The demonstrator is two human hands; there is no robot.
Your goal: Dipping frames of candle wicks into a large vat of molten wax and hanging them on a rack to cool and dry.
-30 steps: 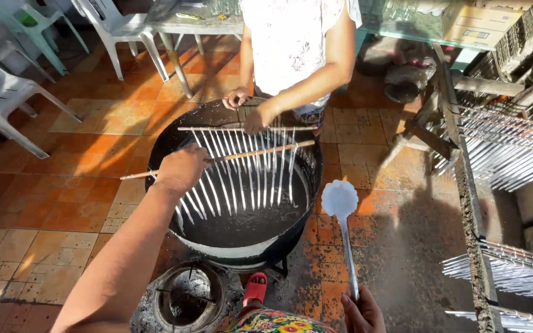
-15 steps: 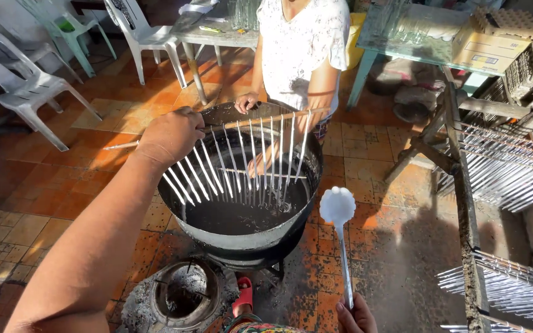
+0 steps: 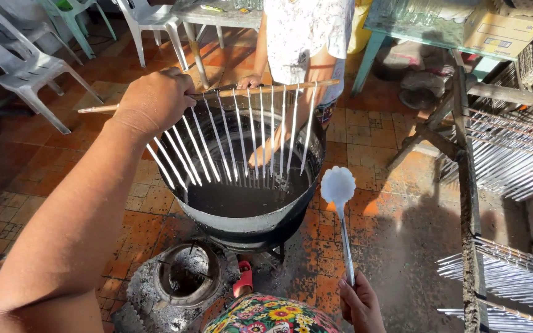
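Observation:
My left hand [image 3: 155, 102] grips a thin wooden stick [image 3: 260, 90] from which several thin white candles [image 3: 242, 145] hang in a row. The candles dangle over a large dark pot [image 3: 251, 219] of liquid wax, their tips just above or touching the surface. My right hand [image 3: 360, 303] holds the handle of a long metal ladle [image 3: 339, 197] coated in white wax, raised beside the pot's right rim. Across the pot stands another person [image 3: 306, 37] in a patterned top, one hand at the far rim.
A small round stove [image 3: 186, 277] sits on the tiled floor in front of the pot. Wooden racks [image 3: 507, 154] full of hanging candles stand at the right. White plastic chairs [image 3: 26, 58] and a table [image 3: 217, 12] are at the back left.
My left hand has lifted the stick, drawing the candles up out of the wax. The ladle stayed in my right hand beside the pot.

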